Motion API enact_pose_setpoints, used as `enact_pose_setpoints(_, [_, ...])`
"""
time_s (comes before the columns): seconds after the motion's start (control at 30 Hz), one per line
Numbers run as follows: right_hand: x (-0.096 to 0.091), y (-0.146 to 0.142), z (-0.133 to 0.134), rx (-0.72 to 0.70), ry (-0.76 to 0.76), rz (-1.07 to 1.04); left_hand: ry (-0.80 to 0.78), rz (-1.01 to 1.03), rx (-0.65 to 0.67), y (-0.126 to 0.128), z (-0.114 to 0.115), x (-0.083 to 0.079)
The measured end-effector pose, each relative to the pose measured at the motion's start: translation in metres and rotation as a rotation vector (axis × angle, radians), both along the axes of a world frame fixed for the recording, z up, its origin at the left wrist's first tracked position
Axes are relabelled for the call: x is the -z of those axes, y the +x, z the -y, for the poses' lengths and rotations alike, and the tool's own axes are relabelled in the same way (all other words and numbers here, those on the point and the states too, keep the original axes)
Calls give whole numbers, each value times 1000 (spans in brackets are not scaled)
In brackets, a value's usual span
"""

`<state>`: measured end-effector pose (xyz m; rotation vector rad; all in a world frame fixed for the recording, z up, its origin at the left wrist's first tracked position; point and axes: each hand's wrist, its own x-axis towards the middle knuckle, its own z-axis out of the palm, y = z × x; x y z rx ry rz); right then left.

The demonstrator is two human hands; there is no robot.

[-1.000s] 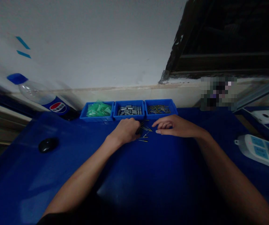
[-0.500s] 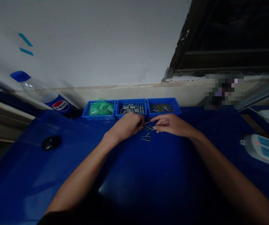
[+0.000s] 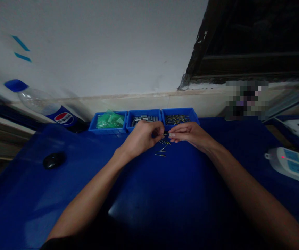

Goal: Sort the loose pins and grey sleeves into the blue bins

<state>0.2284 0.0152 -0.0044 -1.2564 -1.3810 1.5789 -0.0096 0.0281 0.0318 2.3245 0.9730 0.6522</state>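
Observation:
My left hand (image 3: 147,134) is closed in a pinch in front of the middle blue bin. Facing it, my right hand (image 3: 189,134) pinches with thumb and forefinger. Between the two sets of fingertips lies a thin metal pin (image 3: 165,134), mostly covered by the fingers, so its exact kind is unclear. Just below, several thin pins with yellow ends (image 3: 160,155) are scattered on the blue tabletop (image 3: 159,194). Short grey metal pieces (image 3: 145,118) fill the middle bin. Dark and brassy thin pins (image 3: 177,119) fill the right bin.
A left blue bin (image 3: 107,131) holds green plastic bags (image 3: 110,120). A cola bottle (image 3: 45,104) leans at the back left, behind a black computer mouse (image 3: 53,160). A white power strip (image 3: 291,165) lies at the right. The wall (image 3: 107,52) bounds the table's back.
My hands have come together, and a thin pin now shows between their fingertips. My right fingers have closed into a pinch. The whole view has shifted slightly.

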Motion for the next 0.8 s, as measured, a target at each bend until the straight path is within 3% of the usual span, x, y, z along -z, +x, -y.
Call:
enact_pose_setpoints(0.1, [3, 1, -2, 154, 86, -38, 28, -98, -9, -2, -3, 6])
enact_pose_setpoints(0.2, [0, 5, -5, 367, 232, -50, 54, -309, -1, -2, -4, 13])
enact_pose_setpoints(0.3, [-6, 9, -6, 475, 323, -13, 83, -525, -24, 0, -2, 20])
enact_pose_setpoints(0.6, [-11, 9, -5, 405, 265, 11, 182, -671, -54, 6, -2, 31])
enact_pose_setpoints(0.8, [-11, 7, -4, 325, 246, -1, 151, -643, -87, 3, -3, 21])
